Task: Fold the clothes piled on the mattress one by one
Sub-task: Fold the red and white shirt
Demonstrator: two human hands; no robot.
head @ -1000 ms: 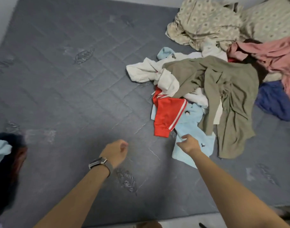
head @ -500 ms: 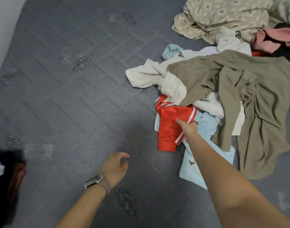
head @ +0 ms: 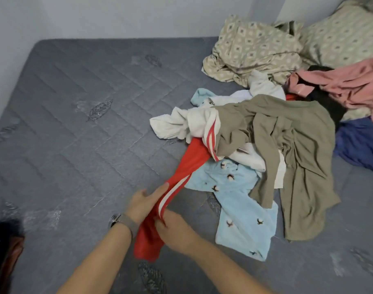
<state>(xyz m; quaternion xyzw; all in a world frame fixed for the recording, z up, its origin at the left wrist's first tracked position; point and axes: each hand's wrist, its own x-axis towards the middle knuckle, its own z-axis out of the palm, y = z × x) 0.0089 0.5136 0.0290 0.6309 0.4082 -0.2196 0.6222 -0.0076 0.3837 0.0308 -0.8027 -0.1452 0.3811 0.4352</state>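
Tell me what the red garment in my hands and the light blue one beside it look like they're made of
The red garment looks like smooth, thin synthetic sportswear knit, perhaps polyester: flat even colour, a slight sheen and sewn white side stripes. The light blue garment looks like soft, matte fleece or terry, judging by its fuzzy surface and thick edges, with small dark motifs that may be embroidered. Neither is certain from looks alone.

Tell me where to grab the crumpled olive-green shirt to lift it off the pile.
Judging by its pose, grip the olive-green shirt at its raised upper edge near the white garment, coming from above: it lies topmost, and its long lower part drapes free onto the grey mattress.
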